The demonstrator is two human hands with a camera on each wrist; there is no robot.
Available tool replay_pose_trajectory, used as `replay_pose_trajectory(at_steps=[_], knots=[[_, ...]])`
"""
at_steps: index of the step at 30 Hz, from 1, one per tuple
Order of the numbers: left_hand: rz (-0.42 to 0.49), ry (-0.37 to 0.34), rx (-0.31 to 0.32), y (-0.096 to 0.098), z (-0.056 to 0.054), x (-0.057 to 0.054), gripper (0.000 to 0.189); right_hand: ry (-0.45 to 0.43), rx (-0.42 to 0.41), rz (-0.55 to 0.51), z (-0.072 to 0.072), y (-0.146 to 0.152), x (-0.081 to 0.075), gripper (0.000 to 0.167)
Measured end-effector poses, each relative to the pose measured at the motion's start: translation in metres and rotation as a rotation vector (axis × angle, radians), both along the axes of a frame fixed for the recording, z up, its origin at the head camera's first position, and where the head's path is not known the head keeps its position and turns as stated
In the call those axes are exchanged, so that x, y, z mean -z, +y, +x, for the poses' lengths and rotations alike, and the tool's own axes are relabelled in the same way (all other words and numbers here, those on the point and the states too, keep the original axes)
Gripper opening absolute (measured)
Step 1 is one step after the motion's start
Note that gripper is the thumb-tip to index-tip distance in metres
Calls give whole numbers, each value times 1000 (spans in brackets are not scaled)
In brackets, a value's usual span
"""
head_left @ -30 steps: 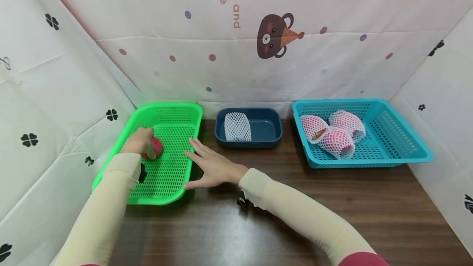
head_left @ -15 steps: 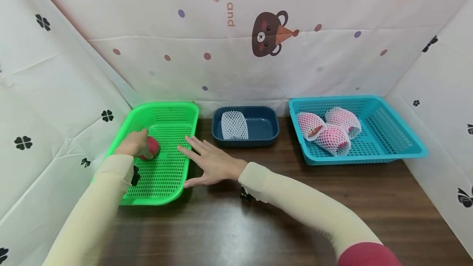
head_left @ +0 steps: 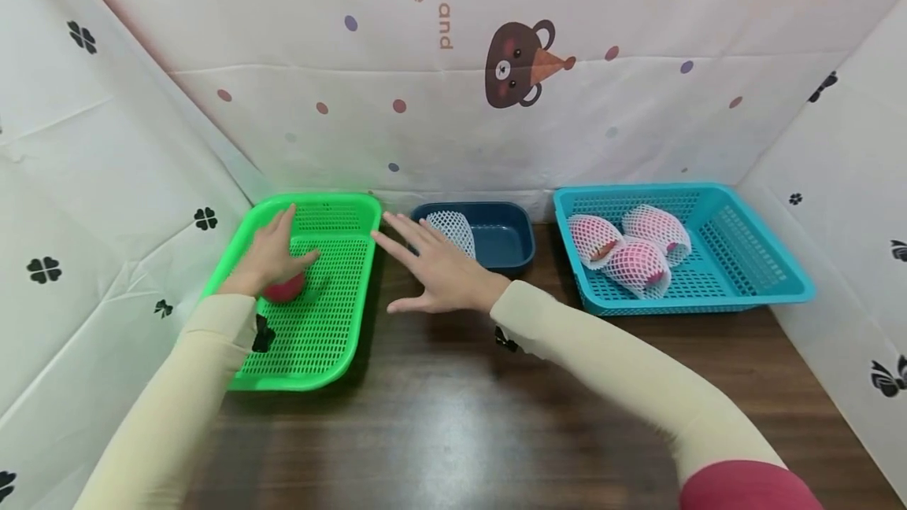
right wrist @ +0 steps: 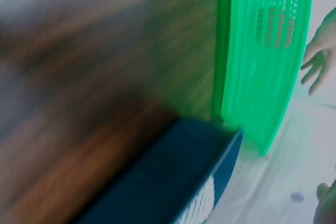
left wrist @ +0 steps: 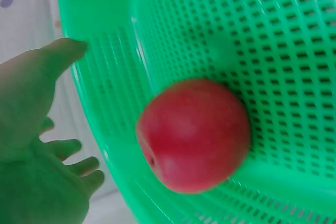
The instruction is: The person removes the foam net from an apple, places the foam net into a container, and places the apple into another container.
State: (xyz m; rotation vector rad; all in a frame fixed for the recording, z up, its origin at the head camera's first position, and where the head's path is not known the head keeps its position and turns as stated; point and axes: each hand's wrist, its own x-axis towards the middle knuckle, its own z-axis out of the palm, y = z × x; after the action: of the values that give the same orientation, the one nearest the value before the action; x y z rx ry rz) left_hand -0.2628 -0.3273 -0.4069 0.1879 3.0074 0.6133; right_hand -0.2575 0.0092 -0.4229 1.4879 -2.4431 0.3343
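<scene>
The person's left hand [head_left: 269, 256], fingers spread and apart from the round red apple [left wrist: 194, 137], hovers over the bright green perforated plastic basket [head_left: 315, 352] where it lies. The right hand [head_left: 457, 275], also spread, hangs near the dark blue rounded-rectangular tray [head_left: 505, 246] containing a white foam net sleeve [head_left: 455, 227].

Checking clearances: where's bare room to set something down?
Free: tabletop before navy tray, between green basket and right sleeve; right half of the blue basket. Crowded: its left half, with three netted fruits; green basket, around apple and left hand.
</scene>
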Motion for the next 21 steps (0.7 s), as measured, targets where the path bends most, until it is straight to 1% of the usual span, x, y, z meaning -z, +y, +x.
replay_pose_trajectory(at_steps=[5,8,12,16,21], knots=[[82,132,40,19,-3,-4,99,78,17,-49,-11,20,-10,111],[135,188,56,32,-5,-6,98,111,14,-79,-16,33,-15,111],[211,244,75,53,-7,-12,97,162,22,-100,-23,52,-23,109],[250,283,99,74,-11,-15,96,216,49,-118,-29,75,-32,110],[254,287,104,98,-16,-16,100,268,100,-125,-38,104,-40,114]])
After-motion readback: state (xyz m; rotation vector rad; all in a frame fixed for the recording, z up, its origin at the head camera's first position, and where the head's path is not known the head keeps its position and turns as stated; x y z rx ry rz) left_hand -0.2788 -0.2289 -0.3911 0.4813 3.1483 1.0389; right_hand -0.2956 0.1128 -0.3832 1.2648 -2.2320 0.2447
